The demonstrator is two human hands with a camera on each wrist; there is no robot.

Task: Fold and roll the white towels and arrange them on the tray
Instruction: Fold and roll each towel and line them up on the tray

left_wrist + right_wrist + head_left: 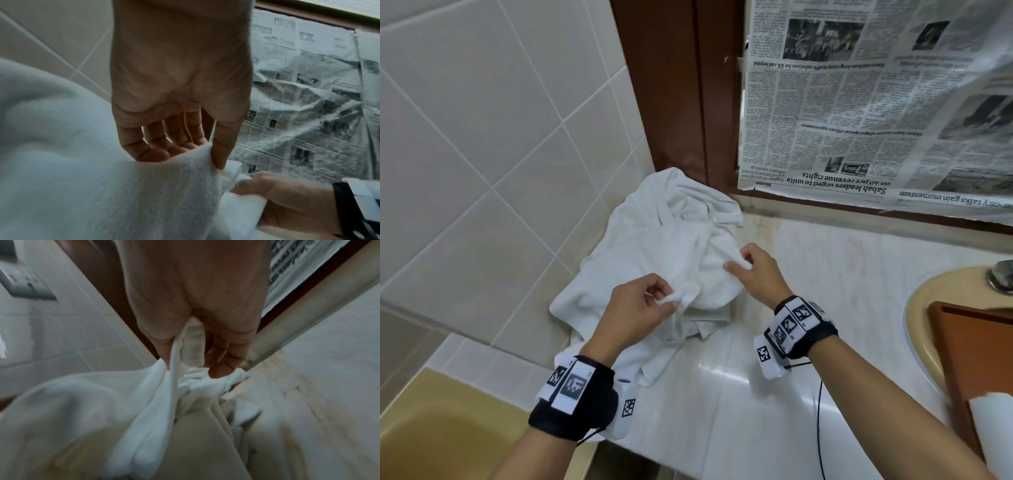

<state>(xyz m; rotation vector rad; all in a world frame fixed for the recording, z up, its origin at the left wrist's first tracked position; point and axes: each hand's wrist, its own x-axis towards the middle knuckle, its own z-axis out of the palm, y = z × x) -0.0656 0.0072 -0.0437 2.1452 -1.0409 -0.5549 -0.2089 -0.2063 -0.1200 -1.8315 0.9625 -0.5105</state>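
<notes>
White-tiled walls meet a marble counter [808, 274]; at its back-left corner both hands, left hand [635, 313] and right hand [758, 274], pinch the crumpled towels [664, 246]. Only the right wrist view shows a wall switch [26, 283].

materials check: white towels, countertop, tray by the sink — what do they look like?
White towels: soft terry-like cotton, matte; fuzzy nap and limp creases where the left hand and right hand pinch them.
Countertop: probably polished marble or imitation; glossy glare, faint veining, yellowish stains.
Tray: looks like reddish-brown wood or laminate, smooth; uncertain.
</notes>
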